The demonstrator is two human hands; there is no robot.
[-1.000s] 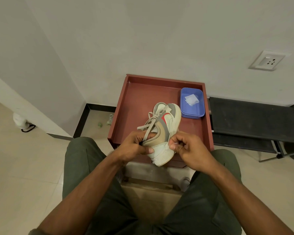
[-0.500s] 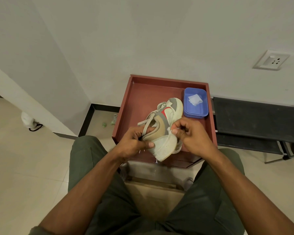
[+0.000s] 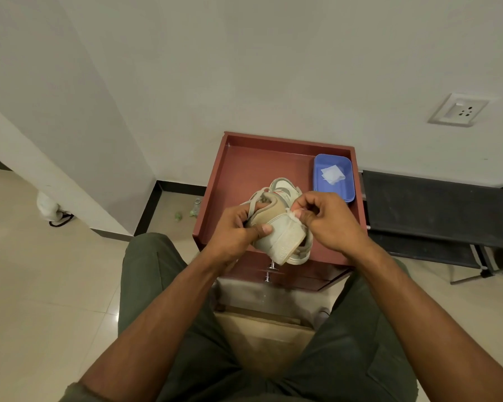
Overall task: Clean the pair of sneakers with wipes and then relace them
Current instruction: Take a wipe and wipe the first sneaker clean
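My left hand [image 3: 238, 227] clamps the cream-and-tan sneaker [image 3: 276, 227] above the near edge of the red-brown cabinet top [image 3: 253, 169], thumb on its smooth toe. My right hand [image 3: 328, 219] pinches a crumpled white wipe [image 3: 295, 213] against its side. A rectangular blue plastic tray [image 3: 334, 190] sits in the far right corner, holding folded wipes [image 3: 331, 174].

Olive-green trousers [image 3: 169, 285], bare forearms, perhaps a matching sleeve edge [image 3: 70, 394]

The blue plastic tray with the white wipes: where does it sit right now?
In the head view, the blue plastic tray sits in the far right corner of the reddish-brown wooden cabinet top, just beyond the person's right hand.
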